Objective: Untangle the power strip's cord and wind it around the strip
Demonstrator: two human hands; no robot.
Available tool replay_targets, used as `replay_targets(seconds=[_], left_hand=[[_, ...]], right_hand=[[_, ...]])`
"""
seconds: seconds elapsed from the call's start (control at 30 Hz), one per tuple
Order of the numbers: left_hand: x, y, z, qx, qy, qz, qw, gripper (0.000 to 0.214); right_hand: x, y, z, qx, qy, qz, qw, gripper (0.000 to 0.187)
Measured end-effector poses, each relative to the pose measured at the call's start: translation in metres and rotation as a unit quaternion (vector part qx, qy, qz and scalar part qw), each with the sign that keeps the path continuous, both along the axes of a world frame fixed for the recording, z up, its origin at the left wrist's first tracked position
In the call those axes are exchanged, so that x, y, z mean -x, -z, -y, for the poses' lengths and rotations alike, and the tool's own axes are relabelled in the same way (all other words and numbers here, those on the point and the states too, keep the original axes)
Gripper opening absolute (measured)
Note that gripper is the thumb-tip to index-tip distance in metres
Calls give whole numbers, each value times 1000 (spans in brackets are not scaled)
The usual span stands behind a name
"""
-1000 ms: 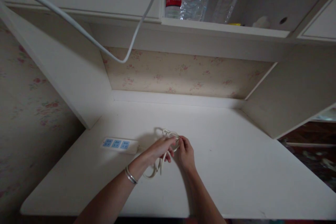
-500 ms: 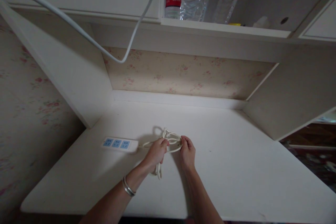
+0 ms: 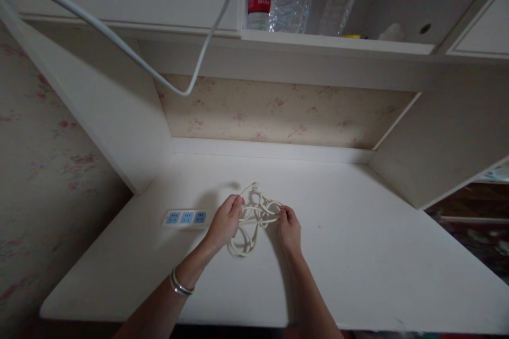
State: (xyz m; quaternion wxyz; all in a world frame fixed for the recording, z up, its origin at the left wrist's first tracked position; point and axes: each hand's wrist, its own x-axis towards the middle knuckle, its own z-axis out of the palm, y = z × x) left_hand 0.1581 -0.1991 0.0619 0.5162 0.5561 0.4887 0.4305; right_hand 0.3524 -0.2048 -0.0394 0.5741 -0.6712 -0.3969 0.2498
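To the right of the power strip (image 3: 186,217) on the bench (image 3: 358,254), the tangled cream cord (image 3: 260,217) stretches between the left hand (image 3: 227,222) and, farther from the strip, the right hand (image 3: 290,229), each clamped on it, a two-sided grip that probably keeps its loops spread.

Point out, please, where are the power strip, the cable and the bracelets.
Power strip (image 3: 186,217): head view, middle socket on its top.
Cable (image 3: 260,221): head view, strand in its tangled middle.
Bracelets (image 3: 181,288): head view, silvery band surface.
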Motion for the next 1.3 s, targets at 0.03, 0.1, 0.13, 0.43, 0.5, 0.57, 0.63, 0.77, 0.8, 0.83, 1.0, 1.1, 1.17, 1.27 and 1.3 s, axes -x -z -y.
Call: replay_targets(seconds=[0.03, 0.1, 0.13, 0.43, 0.5, 0.57, 0.63, 0.77, 0.8, 0.83, 1.0, 1.1, 1.17, 1.27, 1.3], left_hand=[[1, -2, 0, -2, 3, 9, 1000, 41], [3, -6, 2, -11, 14, 27, 999, 40], [4, -9, 3, -14, 20, 35, 999, 39], [3, -37, 11, 30, 69, 138, 988, 37], [-1, -38, 10, 40, 80, 165, 982, 38], [-5, -38, 7, 47, 108, 178, 977, 41], [-6, -35, 2, 34, 136, 158, 977, 41], [-3, -25, -6, -38, 128, 46, 990, 37], [-2, -20, -7, -57, 127, 16, 990, 36], [0, -15, -6, -76, 130, -15, 989, 35], [11, 16, 4, -193, 165, -213, 944, 33], [19, 36, 7, -241, 190, -336, 890, 49], [23, 46, 6, -256, 164, -394, 868, 41], [28, 57, 2, -259, 128, -455, 842, 28], [30, 59, 1, -260, 127, -469, 834, 29]], right_hand=[[1, -2, 2, 14, -3, 11, 1000, 43], [3, -7, 5, 31, -3, 25, 999, 45], [4, -9, 7, 31, 3, 25, 999, 46], [34, -42, 58, -82, -185, 1, 979, 35], [46, -55, 68, -94, -275, 20, 957, 36], [55, -68, 72, -99, -315, 35, 943, 34], [60, -76, 69, -94, -312, 24, 945, 27], [59, -78, 53, -77, -269, -104, 955, 30], [58, -78, 49, -75, -257, -151, 952, 30], [56, -77, 45, -74, -245, -194, 947, 31], [48, -86, 23, -101, -196, -295, 930, 37], [40, -99, 10, -136, -169, -316, 924, 37], [31, -107, 2, -158, -146, -321, 922, 36], [10, -115, -5, -183, -109, -330, 920, 35], [2, -116, -6, -189, -98, -333, 919, 34]])
